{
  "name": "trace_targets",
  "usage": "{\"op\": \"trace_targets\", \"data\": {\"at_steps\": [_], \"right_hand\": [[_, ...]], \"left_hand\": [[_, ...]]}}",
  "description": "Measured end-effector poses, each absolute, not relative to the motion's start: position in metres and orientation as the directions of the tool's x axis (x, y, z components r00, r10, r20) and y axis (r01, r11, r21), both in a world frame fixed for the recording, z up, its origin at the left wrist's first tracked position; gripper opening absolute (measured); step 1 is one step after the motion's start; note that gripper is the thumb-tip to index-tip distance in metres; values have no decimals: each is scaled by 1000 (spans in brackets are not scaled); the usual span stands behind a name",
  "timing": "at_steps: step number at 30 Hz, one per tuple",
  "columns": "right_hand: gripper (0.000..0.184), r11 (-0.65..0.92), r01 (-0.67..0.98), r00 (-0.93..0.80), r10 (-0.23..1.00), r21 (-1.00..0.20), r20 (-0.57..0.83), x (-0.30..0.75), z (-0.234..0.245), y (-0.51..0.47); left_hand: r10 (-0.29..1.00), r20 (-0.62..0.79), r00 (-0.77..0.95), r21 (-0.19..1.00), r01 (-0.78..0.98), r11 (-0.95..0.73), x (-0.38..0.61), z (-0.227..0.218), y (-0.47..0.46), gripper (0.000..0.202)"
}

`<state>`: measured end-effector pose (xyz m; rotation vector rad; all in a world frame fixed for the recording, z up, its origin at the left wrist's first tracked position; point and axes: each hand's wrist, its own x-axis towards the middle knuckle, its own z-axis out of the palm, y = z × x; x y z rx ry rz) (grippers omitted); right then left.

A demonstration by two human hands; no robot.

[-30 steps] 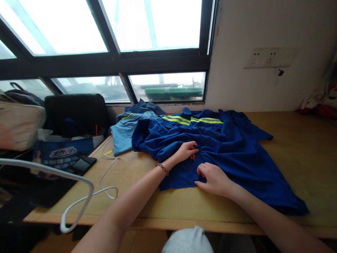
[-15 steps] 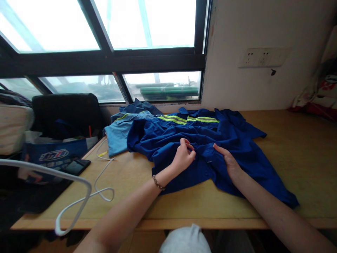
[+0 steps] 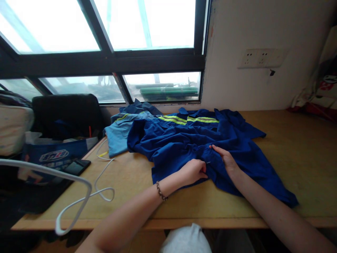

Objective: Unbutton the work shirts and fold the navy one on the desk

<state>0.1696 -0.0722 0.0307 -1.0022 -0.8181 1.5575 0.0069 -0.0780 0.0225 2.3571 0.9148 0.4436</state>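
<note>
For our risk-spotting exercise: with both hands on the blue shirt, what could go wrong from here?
The left hand grips the dark blue shirt near the table edge; a pull might slide it off. It overlaps the light blue shirt, which could be dragged along. The right hand presses bunched fabric, risking creases.

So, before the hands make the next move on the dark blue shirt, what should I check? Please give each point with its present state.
1. Left hand grips the dark blue shirt at its front edge: ok, fingers are curled on the fabric.
2. Right hand has a grip too: cannot tell; it lies on the cloth with fingers stretched.
3. Shirt lies wholly on the table: ok, though its lower right corner is near the front edge.
4. Fabric is smooth: not ok, it is wrinkled around both hands.
5. White hanger is apart from the shirt: ok, it is off to the left.
6. Light blue garment is free of the shirt: not ok, the dark sleeve overlaps it.
</note>
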Motion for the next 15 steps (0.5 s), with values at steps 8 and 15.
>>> {"op": "trace_targets", "data": {"at_steps": [8, 15], "right_hand": [[19, -244, -371, -145, 968, -896, -204, 165, 32, -77], [20, -263, -347, -236, 954, -901, -188, 162, 34, -79]], "left_hand": [[807, -25, 589, 995, 96, -40, 4, 48, -72, 26], [866, 10, 500, 985, -152, 76, 4, 55, -69, 29]]}}
